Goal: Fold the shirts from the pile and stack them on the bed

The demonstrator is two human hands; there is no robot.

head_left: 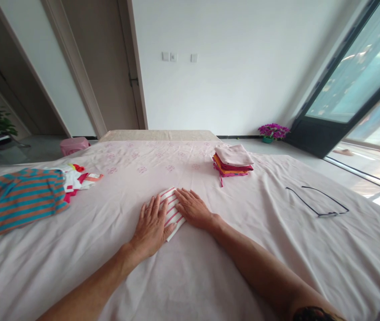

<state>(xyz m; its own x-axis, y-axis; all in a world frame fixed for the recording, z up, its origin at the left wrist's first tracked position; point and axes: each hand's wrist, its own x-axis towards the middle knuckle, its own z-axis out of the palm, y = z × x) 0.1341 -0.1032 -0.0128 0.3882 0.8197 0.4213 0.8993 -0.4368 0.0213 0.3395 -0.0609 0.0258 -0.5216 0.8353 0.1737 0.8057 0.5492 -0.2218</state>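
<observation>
A small folded white cloth with red stripes [173, 213] lies on the pale pink sheet [193, 272] in front of me. My left hand [153, 226] rests flat over its left side, fingers stretched out. From the right, my right hand [192, 207] lies flat on the cloth's other edge, its fingers also extended. Both palms hide parts of the cloth. Farther off to the right sits a stack of folded clothes [232, 160], pink on top with orange and red layers below.
At the left lie a striped teal-and-brown garment [26, 200] and a jumble of white and red clothes [79, 180]. Eyeglasses [320, 207] rest on the sheet at the right. Beyond the covered surface are a pink stool [74, 145] and purple flowers [273, 130] in a pot.
</observation>
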